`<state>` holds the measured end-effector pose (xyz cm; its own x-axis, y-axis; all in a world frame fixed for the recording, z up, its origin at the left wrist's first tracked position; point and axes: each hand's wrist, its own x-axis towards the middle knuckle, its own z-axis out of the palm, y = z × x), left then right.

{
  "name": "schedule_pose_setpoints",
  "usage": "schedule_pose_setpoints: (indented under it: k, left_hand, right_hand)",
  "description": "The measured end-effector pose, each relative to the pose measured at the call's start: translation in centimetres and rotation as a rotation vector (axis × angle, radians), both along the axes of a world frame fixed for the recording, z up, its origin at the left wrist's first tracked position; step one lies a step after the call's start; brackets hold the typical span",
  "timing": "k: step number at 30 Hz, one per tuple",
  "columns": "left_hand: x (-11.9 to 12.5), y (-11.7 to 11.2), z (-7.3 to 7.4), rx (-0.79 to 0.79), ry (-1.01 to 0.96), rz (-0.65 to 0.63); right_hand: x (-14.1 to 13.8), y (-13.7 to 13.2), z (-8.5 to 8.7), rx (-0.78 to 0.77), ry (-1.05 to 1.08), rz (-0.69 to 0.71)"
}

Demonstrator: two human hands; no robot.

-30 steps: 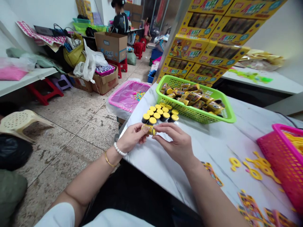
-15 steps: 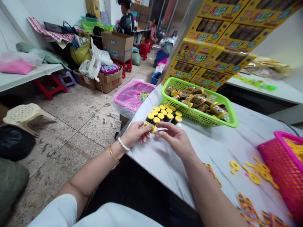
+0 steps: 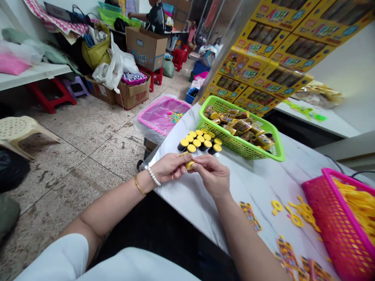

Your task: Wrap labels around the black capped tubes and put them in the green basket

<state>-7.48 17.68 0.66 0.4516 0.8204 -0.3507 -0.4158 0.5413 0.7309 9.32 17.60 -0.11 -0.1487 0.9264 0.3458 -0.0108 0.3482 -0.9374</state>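
Between my two hands is a small yellow printed wrapper, mostly covered by fingers; whether anything is inside it I cannot tell. My left hand grips its left side between thumb and fingers, with a pearl bracelet on the wrist. From the right, my right hand pinches the same wrapper. Just beyond my hands, several dark tubs with yellow lids stand upright in a cluster. Behind them, a green basket holds many wrapped tubs.
Stacked yellow boxes rise behind the green basket. A pink basket of yellow plastic pieces stands at right, beside loose yellow pieces and printed cards. Past the left table edge is a pink bin with colourful beads. Another person is farther back.
My right hand has closed in, its open fingers now pinching the wrapper. The camera view has shifted slightly. In the background, the person has stretched an arm out to the left.
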Motion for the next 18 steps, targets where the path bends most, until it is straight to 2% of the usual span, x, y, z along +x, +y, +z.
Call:
schedule_pose_setpoints:
  k: [6,9,11,15,17,18]
  left_hand:
    - [-0.2,-0.6,-0.2,-0.007,-0.026,0.005]
    - [-0.2,-0.8,-0.4,-0.006,-0.022,-0.001]
    - [-0.2,-0.8,-0.4,-0.014,-0.012,0.011]
    - [-0.5,-1.1,-0.4,-0.008,-0.003,0.006]
    - [-0.7,-1.2,-0.4,0.027,0.003,-0.014]
    - [-0.8,-1.2,-0.5,0.048,0.007,-0.027]
  right_hand:
    - [-0.4,-0.8,0.1,-0.109,-0.145,0.041]
    - [-0.2,0.1,0.8,-0.129,-0.293,0.004]
    - [0.2,2.0,2.4,-0.103,-0.362,-0.102]
    - [2.4,6.4,7.8,0.111,-0.388,-0.41]
    - [4.1,7.0,9.6,0.179,-0.469,-0.465]
    - [5.1,6.6,10.0,0.202,-0.524,-0.478]
